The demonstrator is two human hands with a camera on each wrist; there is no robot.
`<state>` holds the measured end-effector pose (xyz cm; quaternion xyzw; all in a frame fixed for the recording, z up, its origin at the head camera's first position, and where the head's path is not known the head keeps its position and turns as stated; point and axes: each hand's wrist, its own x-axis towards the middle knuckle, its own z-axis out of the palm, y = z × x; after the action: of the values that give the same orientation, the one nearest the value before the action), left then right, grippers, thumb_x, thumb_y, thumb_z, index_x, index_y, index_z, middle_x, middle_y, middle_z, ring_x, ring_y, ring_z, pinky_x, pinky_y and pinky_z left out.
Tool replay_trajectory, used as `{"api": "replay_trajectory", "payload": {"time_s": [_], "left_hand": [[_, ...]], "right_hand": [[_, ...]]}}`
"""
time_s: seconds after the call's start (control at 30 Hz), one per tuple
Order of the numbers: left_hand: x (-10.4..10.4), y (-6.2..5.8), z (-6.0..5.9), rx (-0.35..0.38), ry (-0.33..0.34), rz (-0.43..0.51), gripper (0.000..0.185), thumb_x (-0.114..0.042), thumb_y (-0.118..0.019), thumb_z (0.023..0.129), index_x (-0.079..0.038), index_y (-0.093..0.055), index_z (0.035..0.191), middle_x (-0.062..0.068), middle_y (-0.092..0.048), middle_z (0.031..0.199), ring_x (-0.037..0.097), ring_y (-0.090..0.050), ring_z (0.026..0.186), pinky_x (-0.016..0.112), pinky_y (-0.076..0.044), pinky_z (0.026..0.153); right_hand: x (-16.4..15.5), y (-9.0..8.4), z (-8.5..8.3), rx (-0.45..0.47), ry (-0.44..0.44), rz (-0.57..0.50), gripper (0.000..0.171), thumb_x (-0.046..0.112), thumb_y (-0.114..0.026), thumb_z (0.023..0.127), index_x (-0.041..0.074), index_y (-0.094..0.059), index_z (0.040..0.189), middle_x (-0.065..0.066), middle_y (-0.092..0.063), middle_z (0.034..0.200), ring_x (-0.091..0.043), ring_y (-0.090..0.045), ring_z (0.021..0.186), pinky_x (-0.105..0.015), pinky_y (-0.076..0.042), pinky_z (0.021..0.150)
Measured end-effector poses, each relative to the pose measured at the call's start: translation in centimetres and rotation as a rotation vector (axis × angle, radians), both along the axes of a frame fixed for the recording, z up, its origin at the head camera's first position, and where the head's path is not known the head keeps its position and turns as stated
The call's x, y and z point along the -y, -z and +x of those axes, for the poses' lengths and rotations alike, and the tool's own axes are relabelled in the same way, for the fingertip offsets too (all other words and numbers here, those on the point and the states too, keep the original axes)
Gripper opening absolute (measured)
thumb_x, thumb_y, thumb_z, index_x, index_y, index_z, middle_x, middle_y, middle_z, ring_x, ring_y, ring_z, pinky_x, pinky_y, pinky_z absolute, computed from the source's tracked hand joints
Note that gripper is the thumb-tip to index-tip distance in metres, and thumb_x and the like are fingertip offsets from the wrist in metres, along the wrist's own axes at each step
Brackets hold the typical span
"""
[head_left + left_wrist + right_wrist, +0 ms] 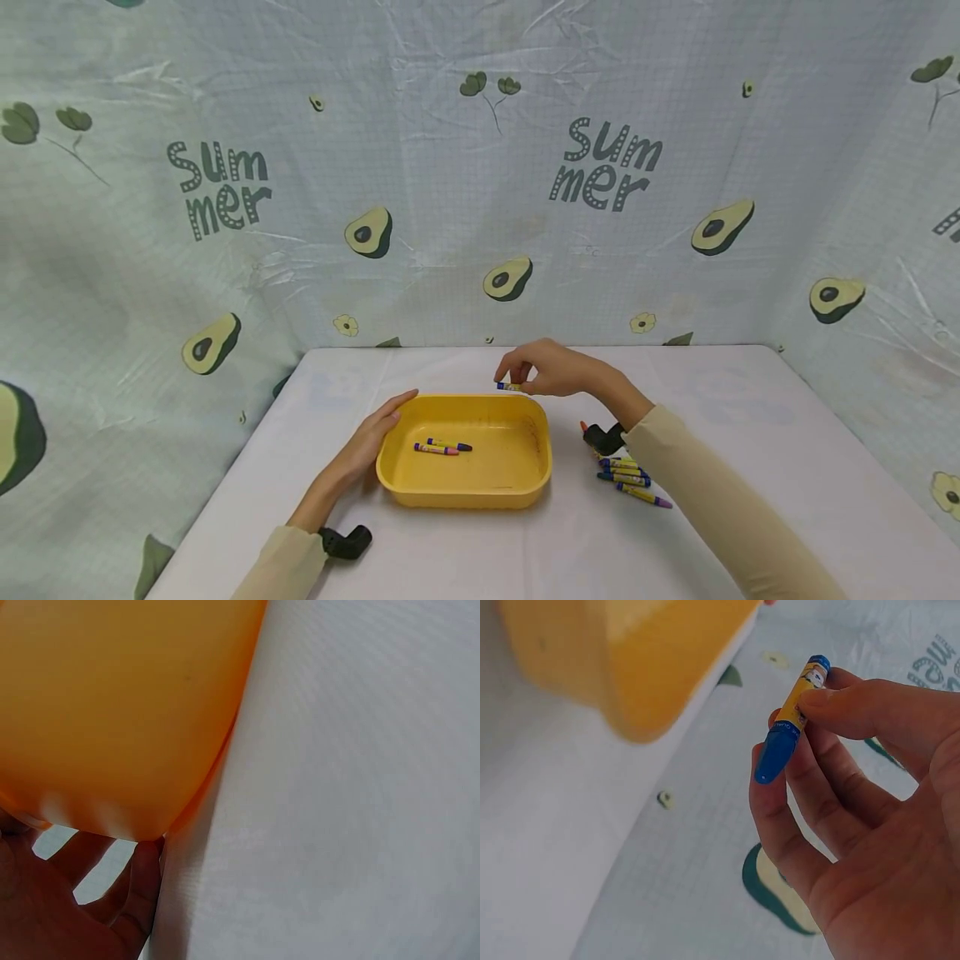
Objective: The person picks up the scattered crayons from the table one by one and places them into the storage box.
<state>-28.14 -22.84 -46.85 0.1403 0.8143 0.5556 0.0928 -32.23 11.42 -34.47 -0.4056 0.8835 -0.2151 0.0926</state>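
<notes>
1. Right now my right hand [551, 372] hovers just past the far rim of the yellow tray [534, 479], pinching a blue crayon [509, 387] between thumb and curled fingers [795, 817]; the wrist view shows the blue tip free, pointing down.
2. My left hand [375, 437] lies against the tray's left wall, fingers straight, touching the outside near the far-left corner. It grips nothing.
3. Two crayons [442, 447] lie on the tray floor, left of centre, clear of all four walls. The right half of the floor is bare.
4. A loose crayon pile [632, 479] sits on the table [735, 400] right of the tray, apart from its wall, just beside my right forearm.
5. The table's far and right edges are well away from both hands, with open white surface behind the tray and to the right.
</notes>
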Motion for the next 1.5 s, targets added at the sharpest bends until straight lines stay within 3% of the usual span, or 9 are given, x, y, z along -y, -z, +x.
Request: {"api": "replay_trajectory", "payload": {"time_s": [0.43, 0.63, 0.93, 1.27, 1.5], "left_hand": [[-0.1, 0.2, -0.1, 0.019, -0.001, 0.009, 0.049, -0.025, -0.025, 0.114, -0.018, -0.033, 0.162, 0.016, -0.03, 0.169, 0.038, -0.035, 0.154, 0.058, -0.024, 0.127], [-0.1, 0.3, -0.1, 0.015, -0.009, -0.014, 0.05, -0.025, -0.025, 0.114, -0.019, -0.032, 0.163, 0.015, -0.03, 0.169, 0.039, -0.035, 0.153, 0.059, -0.025, 0.127], [-0.2, 0.3, -0.2, 0.013, -0.021, -0.028, 0.05, -0.023, -0.024, 0.114, -0.018, -0.033, 0.163, 0.015, -0.029, 0.17, 0.039, -0.031, 0.155, 0.059, -0.022, 0.128], [-0.1, 0.1, -0.1, 0.001, -0.011, -0.035, 0.05, -0.023, -0.025, 0.114, -0.017, -0.033, 0.162, 0.015, -0.03, 0.17, 0.039, -0.031, 0.155, 0.059, -0.023, 0.128], [0.0, 0.0, -0.2, -0.014, 0.001, -0.036, 0.05, -0.022, -0.023, 0.114, -0.015, -0.032, 0.163, 0.018, -0.029, 0.17, 0.041, -0.03, 0.155, 0.06, -0.024, 0.127]], "right_hand": [[5.7, 1.5, -0.4, 0.095, -0.011, -0.016, 0.035, -0.003, -0.065, 0.093, 0.013, -0.074, 0.123, -0.002, -0.072, 0.106, -0.014, -0.067, 0.098, -0.026, -0.059, 0.091], [7.5, 2.4, -0.5, 0.129, -0.032, -0.039, 0.034, -0.002, -0.065, 0.094, 0.013, -0.074, 0.124, -0.004, -0.073, 0.109, -0.016, -0.068, 0.101, -0.024, -0.06, 0.086], [9.1, 4.1, -0.9, 0.175, -0.03, -0.047, 0.033, -0.002, -0.064, 0.095, 0.011, -0.073, 0.124, -0.007, -0.074, 0.116, -0.017, -0.069, 0.099, -0.022, -0.06, 0.079], [10.0, 5.6, -1.0, 0.231, 0.002, -0.039, 0.032, -0.003, -0.066, 0.094, 0.011, -0.073, 0.122, -0.006, -0.074, 0.112, -0.012, -0.067, 0.094, -0.02, -0.06, 0.077], [10.9, 5.7, -0.6, 0.188, -0.038, 0.013, 0.03, -0.002, -0.066, 0.095, 0.011, -0.074, 0.121, -0.007, -0.076, 0.11, -0.013, -0.069, 0.096, -0.018, -0.059, 0.077]]}}
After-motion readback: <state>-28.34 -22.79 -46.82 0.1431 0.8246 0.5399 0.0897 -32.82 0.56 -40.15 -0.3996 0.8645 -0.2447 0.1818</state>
